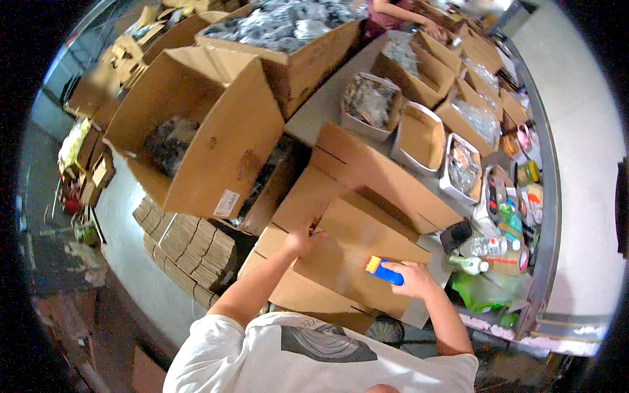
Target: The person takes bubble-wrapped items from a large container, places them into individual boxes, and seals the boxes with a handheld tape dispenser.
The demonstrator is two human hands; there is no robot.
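In front of me lies a large cardboard box (354, 229) with its flaps spread, one long flap standing out at the far side. My left hand (306, 240) rests on the left edge of its middle flap, thumb and fingers apart; a small dark patch shows between them. My right hand (414, 280) is closed around a blue hand tool with a yellow head (385, 270), which looks like a scraper. The yellow end points left and is at the cardboard surface. What lies under the flaps is hidden.
A tilted open carton (242, 150) with dark bagged items stands to the left, above stacked flat cardboard (187, 249). Small white boxes (419, 139) stand at the far right. Bottles (488, 246) and a green bag (481, 292) crowd the right. Another person's arm (409, 14) shows at the back.
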